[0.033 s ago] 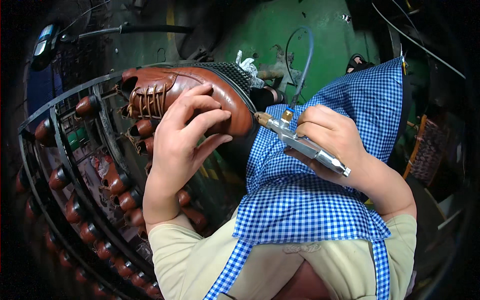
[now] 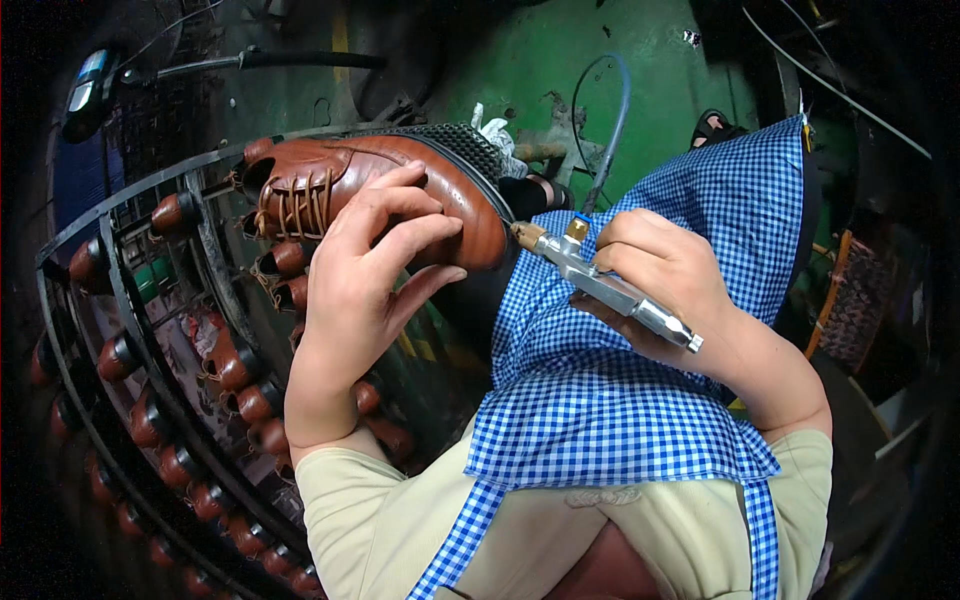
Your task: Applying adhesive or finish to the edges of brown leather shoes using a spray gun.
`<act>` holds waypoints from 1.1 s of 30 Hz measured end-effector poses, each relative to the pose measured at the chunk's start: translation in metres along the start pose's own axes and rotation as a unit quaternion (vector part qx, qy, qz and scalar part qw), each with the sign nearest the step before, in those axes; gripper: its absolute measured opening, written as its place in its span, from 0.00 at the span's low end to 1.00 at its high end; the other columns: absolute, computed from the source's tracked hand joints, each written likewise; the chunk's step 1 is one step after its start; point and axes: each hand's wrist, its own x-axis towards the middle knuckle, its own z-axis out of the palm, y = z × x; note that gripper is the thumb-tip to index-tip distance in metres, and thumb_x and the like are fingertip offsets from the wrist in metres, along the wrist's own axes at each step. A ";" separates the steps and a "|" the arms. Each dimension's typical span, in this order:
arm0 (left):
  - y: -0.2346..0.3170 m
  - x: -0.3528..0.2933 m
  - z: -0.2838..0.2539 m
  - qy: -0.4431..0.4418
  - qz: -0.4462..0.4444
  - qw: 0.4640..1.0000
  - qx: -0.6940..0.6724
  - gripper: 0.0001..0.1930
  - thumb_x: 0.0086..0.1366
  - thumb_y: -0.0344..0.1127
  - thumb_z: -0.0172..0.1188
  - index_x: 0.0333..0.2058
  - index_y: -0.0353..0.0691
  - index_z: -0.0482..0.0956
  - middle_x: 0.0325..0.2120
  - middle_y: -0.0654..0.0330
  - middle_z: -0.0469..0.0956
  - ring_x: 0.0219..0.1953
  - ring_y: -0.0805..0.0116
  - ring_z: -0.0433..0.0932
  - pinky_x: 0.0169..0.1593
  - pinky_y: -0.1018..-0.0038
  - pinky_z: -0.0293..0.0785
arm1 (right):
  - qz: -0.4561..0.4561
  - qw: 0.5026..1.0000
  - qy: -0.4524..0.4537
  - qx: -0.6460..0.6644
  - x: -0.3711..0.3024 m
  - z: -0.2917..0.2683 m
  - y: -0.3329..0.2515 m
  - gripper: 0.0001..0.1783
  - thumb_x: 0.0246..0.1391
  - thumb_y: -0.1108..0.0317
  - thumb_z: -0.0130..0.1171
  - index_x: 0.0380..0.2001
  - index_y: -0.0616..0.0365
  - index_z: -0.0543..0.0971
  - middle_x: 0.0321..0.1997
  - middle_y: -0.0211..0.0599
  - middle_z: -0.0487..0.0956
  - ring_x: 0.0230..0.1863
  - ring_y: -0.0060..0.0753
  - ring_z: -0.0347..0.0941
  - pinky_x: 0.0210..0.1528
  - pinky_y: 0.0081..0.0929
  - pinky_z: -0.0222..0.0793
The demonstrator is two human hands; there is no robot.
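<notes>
A brown leather lace-up shoe (image 2: 400,165) lies on its side, its dark sole edge facing away and its toe to the right. My left hand (image 2: 375,245) is over the toe, fingers loosely curved and thumb apart, with nothing seen between them; whether the fingertips touch the leather I cannot tell. In my right hand (image 2: 660,270) is a silver spray gun (image 2: 610,290), its fingers closed round the body. The gun's brass nozzle sits close to the edge of the toe. A hose (image 2: 620,120) loops up behind the gun.
To the left, a metal rack (image 2: 110,270) holds several rows of brown shoes (image 2: 235,365). A black mesh piece (image 2: 470,145) lies behind the shoe. White crumpled material (image 2: 497,135) is beyond it, on the green floor (image 2: 500,60). A woven basket-like thing (image 2: 858,300) stands at the right.
</notes>
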 end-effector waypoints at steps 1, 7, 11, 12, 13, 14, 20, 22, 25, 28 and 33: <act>0.000 0.002 0.001 0.003 0.002 1.000 0.000 0.23 0.45 0.28 0.74 0.42 0.41 0.81 0.41 0.56 0.78 0.55 0.46 0.77 0.55 0.55 0.75 | 0.001 1.000 0.006 -0.003 0.000 -0.002 0.001 0.16 0.41 0.68 0.74 0.28 0.58 0.76 0.31 0.37 0.75 0.30 0.38 0.74 0.28 0.32 0.70; -0.001 0.016 0.004 0.015 -0.048 0.999 -0.019 0.22 0.50 0.30 0.75 0.45 0.38 0.78 0.45 0.52 0.76 0.59 0.46 0.75 0.58 0.57 0.72 | -0.005 0.999 0.030 -0.020 0.009 -0.008 0.004 0.13 0.44 0.70 0.73 0.29 0.59 0.76 0.32 0.39 0.76 0.30 0.40 0.74 0.30 0.31 0.71; -0.001 0.029 0.004 0.034 -0.079 0.996 0.024 0.22 0.54 0.34 0.74 0.46 0.38 0.77 0.48 0.49 0.75 0.53 0.48 0.77 0.54 0.61 0.74 | -0.002 0.996 0.085 -0.037 0.018 -0.004 0.010 0.13 0.43 0.68 0.74 0.27 0.58 0.78 0.28 0.36 0.74 0.27 0.37 0.73 0.26 0.30 0.70; -0.006 0.033 0.006 0.057 -0.043 0.996 0.050 0.19 0.58 0.38 0.70 0.45 0.38 0.75 0.44 0.50 0.73 0.46 0.47 0.76 0.48 0.60 0.74 | 0.000 0.995 0.093 -0.038 0.021 -0.004 0.012 0.12 0.43 0.69 0.73 0.27 0.58 0.78 0.28 0.37 0.75 0.27 0.38 0.73 0.27 0.30 0.71; -0.008 0.036 0.005 0.060 -0.045 0.996 0.052 0.19 0.58 0.38 0.70 0.45 0.38 0.75 0.44 0.50 0.73 0.46 0.47 0.76 0.48 0.60 0.74 | 0.002 0.994 0.100 -0.038 0.024 -0.003 0.014 0.12 0.44 0.69 0.73 0.27 0.58 0.78 0.29 0.37 0.75 0.27 0.38 0.74 0.27 0.30 0.71; -0.009 0.041 0.005 0.060 -0.047 0.995 0.061 0.19 0.59 0.38 0.70 0.44 0.38 0.75 0.43 0.50 0.73 0.45 0.47 0.76 0.47 0.59 0.74 | 0.010 0.993 0.108 -0.040 0.027 -0.002 0.016 0.11 0.45 0.70 0.72 0.28 0.58 0.78 0.29 0.38 0.75 0.28 0.40 0.74 0.28 0.31 0.71; -0.024 0.066 0.003 0.064 -0.040 0.984 0.163 0.18 0.61 0.41 0.68 0.41 0.36 0.71 0.38 0.50 0.71 0.42 0.49 0.75 0.44 0.59 0.76 | 0.009 0.988 0.148 -0.033 0.056 0.009 0.036 0.10 0.48 0.69 0.71 0.28 0.60 0.78 0.29 0.40 0.74 0.29 0.42 0.73 0.30 0.34 0.70; -0.028 0.074 0.000 0.059 -0.061 0.980 0.180 0.18 0.63 0.41 0.66 0.42 0.36 0.72 0.39 0.50 0.72 0.42 0.48 0.76 0.45 0.59 0.75 | 0.009 0.986 0.160 -0.037 0.067 0.013 0.043 0.10 0.51 0.68 0.70 0.27 0.59 0.77 0.28 0.39 0.74 0.28 0.43 0.73 0.29 0.34 0.70; -0.041 0.084 -0.002 0.058 -0.077 0.973 0.211 0.17 0.67 0.44 0.62 0.43 0.36 0.71 0.39 0.49 0.74 0.42 0.46 0.78 0.45 0.59 0.75 | 0.011 0.984 0.179 -0.016 0.083 0.022 0.052 0.10 0.52 0.67 0.69 0.27 0.59 0.78 0.28 0.39 0.74 0.28 0.43 0.73 0.29 0.35 0.70; -0.046 0.093 -0.012 0.005 -0.139 0.960 0.244 0.20 0.67 0.48 0.60 0.43 0.34 0.71 0.40 0.46 0.75 0.43 0.46 0.80 0.46 0.58 0.78 | 0.007 0.983 0.184 -0.020 0.098 0.030 0.057 0.10 0.54 0.65 0.68 0.28 0.58 0.78 0.28 0.40 0.74 0.28 0.45 0.74 0.30 0.36 0.70; -0.068 0.102 -0.022 -0.030 -0.186 0.948 0.255 0.24 0.69 0.53 0.56 0.44 0.33 0.71 0.40 0.44 0.77 0.45 0.44 0.80 0.48 0.56 0.78 | 0.010 0.981 0.192 -0.010 0.114 0.047 0.063 0.12 0.55 0.64 0.67 0.26 0.59 0.77 0.28 0.40 0.74 0.29 0.46 0.74 0.30 0.38 0.71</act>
